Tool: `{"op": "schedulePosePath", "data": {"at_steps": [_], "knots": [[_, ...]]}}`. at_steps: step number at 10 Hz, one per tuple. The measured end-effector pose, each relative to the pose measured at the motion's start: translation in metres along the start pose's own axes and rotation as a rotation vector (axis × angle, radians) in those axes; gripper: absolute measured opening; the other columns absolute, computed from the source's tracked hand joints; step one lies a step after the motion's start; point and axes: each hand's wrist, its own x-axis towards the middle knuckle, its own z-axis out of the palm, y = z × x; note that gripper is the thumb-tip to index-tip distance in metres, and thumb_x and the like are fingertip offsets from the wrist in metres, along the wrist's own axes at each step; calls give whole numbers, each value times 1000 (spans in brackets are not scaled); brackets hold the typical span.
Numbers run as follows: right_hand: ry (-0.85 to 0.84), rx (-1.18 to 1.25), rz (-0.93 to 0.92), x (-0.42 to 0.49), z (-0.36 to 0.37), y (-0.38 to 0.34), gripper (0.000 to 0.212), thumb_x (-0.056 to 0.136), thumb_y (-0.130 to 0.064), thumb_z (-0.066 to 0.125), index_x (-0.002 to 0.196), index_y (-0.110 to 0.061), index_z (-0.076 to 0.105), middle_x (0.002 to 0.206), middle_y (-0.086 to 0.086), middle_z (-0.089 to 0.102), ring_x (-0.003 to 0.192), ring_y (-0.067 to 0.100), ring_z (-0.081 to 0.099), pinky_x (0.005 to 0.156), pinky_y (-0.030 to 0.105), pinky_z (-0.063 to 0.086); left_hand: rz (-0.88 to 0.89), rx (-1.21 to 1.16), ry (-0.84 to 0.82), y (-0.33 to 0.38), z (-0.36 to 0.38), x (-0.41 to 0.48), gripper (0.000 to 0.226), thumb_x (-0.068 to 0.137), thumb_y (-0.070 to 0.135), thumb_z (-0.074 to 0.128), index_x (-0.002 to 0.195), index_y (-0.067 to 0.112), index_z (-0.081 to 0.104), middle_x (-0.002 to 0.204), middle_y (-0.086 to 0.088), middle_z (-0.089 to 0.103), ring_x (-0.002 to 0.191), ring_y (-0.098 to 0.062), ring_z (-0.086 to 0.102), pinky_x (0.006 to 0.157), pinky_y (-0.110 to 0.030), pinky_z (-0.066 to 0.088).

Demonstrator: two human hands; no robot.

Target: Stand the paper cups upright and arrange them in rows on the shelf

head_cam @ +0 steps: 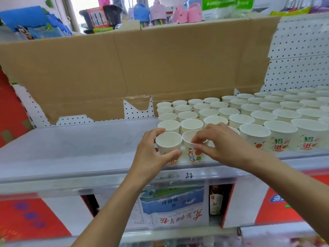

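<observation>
Several white paper cups [252,113] with red and green print stand upright in rows on the right part of the white shelf [71,148]. At the front left corner of the rows, my left hand [151,154] grips an upright cup [168,142] between thumb and fingers. Right beside it, my right hand [219,143] pinches the rim of a second upright cup [191,148], which stands close to the shelf's front edge. The two cups touch or nearly touch.
A torn brown cardboard sheet [124,72] leans against the white pegboard [299,56] behind the shelf. The shelf's left half is bare. Below are boxes [172,205], a bottle [215,200] and red panels. Goods stand on top behind the cardboard.
</observation>
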Motion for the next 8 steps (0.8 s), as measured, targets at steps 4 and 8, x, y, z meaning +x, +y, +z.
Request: {"op": "schedulePosePath", "data": {"at_steps": [4,8], "knots": [[-14,81,5,1,3,0,13,92,-29,62,95,-24,74,85,-12,71,73,5,53,69,24,40,14,71,3,-8,5,4,75,72,41,81,137,27,46,135,11,48,115,-5,45,87,-9,40],[-4,-4,51,-4,0,-12,42,93,-46,52,134,-33,51,138,-13,51,127,9,41,107,32,26,20,70,29,-5,5,-6,90,68,66,67,143,36,27,145,18,36,128,-5,37,104,-29,36]]}}
